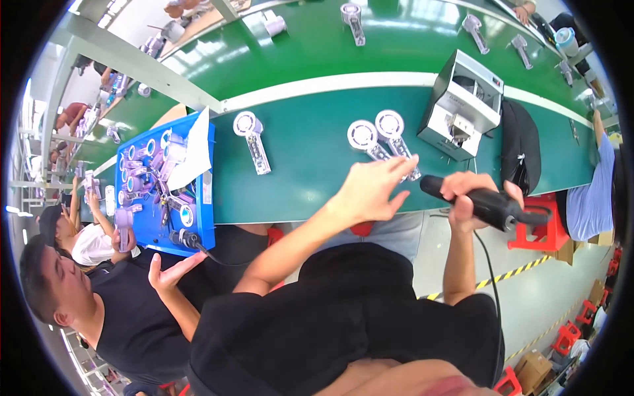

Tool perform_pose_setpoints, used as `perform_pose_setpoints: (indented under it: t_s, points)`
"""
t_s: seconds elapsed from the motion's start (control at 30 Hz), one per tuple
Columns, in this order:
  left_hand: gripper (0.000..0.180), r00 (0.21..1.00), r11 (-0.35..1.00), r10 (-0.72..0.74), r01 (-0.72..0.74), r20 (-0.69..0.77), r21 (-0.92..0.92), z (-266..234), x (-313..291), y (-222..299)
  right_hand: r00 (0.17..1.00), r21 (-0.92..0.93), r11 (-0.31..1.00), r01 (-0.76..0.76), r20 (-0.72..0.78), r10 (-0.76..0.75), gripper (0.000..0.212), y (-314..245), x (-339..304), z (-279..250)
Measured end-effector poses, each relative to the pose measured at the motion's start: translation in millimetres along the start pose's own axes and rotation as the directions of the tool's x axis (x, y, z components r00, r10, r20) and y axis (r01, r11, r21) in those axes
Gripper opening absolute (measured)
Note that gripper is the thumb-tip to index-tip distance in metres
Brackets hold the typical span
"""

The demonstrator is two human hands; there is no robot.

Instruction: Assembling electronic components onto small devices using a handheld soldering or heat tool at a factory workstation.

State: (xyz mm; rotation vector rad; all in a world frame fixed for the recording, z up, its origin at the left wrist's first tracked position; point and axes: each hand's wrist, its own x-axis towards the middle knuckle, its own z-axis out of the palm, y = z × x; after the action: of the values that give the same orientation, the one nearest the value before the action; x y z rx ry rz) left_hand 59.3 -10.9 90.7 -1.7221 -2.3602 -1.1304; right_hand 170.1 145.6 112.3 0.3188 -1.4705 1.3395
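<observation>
Two lilac handheld fan bodies lie side by side on the green bench in front of me, the left fan (362, 135) and the right fan (390, 125). Over their handle ends reaches my left hand (370, 188), fingers stretched out and thumb apart; whether the fingertips touch a handle I cannot tell. My right hand (467, 198) is wrapped around a black corded electric screwdriver (492, 208), tilted above the bench's front edge. A third fan body (251, 138) rests farther left, its handle's inside exposed.
A blue tray (208, 198) of fan parts stands at the left, beside a co-worker (125, 297) with an open hand. A white-grey box-shaped device (462, 105) and a black bag (520, 145) sit at the right. Beyond the white rail, a green conveyor (304, 56) carries several fans.
</observation>
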Motion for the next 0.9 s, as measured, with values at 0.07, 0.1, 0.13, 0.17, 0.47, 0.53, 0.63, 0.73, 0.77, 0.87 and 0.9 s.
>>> perform_pose_setpoints:
  t_s: [0.07, 0.1, 0.13, 0.17, 0.47, 0.53, 0.63, 0.73, 0.77, 0.87, 0.9]
  points:
    - [0.045, 0.982, 1.000, -0.012, 0.007, -0.188, -0.028, -20, 36, -21, 0.984, 0.043, 0.999, 0.023, -0.175, -0.015, 0.072, -9, 1, -13]
    - [0.038, 0.961, 1.000, -0.001, -0.002, -0.277, -0.010, -25, 63, -45, 0.961, -0.018, 0.999, -0.046, -0.274, 0.039, 0.069, -14, 3, -16]
    - [0.036, 0.940, 0.984, -0.120, 0.154, -0.320, 0.084, -24, 91, -67, 0.941, -0.110, 0.984, -0.142, -0.323, 0.100, 0.067, -15, 5, -18]
    - [0.037, 0.940, 0.968, -0.087, 0.158, -0.331, 0.195, -25, 119, -98, 0.914, -0.196, 0.951, -0.238, -0.376, 0.151, 0.064, -17, 7, -18]
    - [0.025, 0.916, 0.812, -0.289, 0.389, -0.279, 0.435, 11, 194, -287, 0.962, -0.385, 0.900, -0.205, -0.251, 0.111, 0.060, 29, -11, -26]
    - [0.028, 0.912, 0.801, -0.336, 0.409, -0.236, 0.436, 11, 178, -267, 0.936, -0.199, 0.937, -0.286, -0.265, 0.230, 0.048, 31, -5, -27]
    - [0.027, 0.908, 0.789, -0.358, 0.418, -0.216, 0.450, -11, 139, -210, 0.893, -0.079, 0.931, -0.356, -0.323, 0.314, 0.051, 23, 4, -38]
    - [0.027, 0.860, 0.707, -0.419, 0.510, -0.291, 0.491, -43, 71, -170, 0.881, -0.058, 0.940, -0.336, -0.372, 0.291, 0.045, 27, 13, -45]
    - [0.027, 0.839, 0.667, -0.455, 0.544, -0.300, 0.509, -49, 51, -153, 0.912, -0.098, 0.953, -0.285, -0.333, 0.238, 0.044, 22, 20, -45]
    - [0.024, 0.835, 0.598, -0.409, 0.550, -0.369, 0.582, -48, -2, -119, 0.983, -0.151, 0.989, -0.006, -0.180, -0.021, 0.039, 9, 58, -51]
    - [0.023, 0.828, 0.578, -0.413, 0.559, -0.378, 0.594, -47, -16, -113, 0.986, -0.134, 0.989, 0.063, -0.144, -0.082, 0.043, 10, 70, -56]
